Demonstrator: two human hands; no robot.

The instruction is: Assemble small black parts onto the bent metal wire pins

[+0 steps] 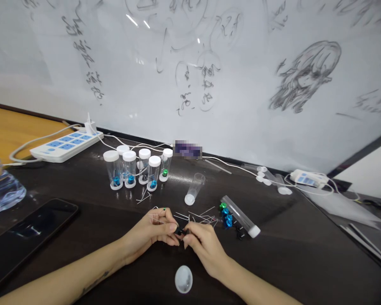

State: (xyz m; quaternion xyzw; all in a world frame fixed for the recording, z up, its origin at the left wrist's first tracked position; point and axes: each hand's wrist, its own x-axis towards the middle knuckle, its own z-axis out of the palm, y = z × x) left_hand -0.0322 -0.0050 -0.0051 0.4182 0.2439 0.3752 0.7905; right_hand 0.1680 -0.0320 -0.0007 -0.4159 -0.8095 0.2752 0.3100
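In the middle of the head view, my left hand [152, 228] pinches a small black part [178, 231] between thumb and fingers. A thin bent metal rod shows faintly along its fingers. My right hand [206, 242] is closed at the other side of the black part, its thumb and index fingertip meeting there; the part's exact kind is mostly covered by fingers. Just beyond the hands lie several thin L-shaped metal rods [206, 218]. Nearer to me sits a small white translucent dish [183, 279] with something dark in it.
Several capped clear tubes [153, 173] with blue, green or dark pieces stand at back left. An uncapped tube [195, 189] and a lying tube [241, 217] flank small blue knobs [228, 220]. A phone [28, 241], bottle [1, 186] and power strip [66, 144] are left.
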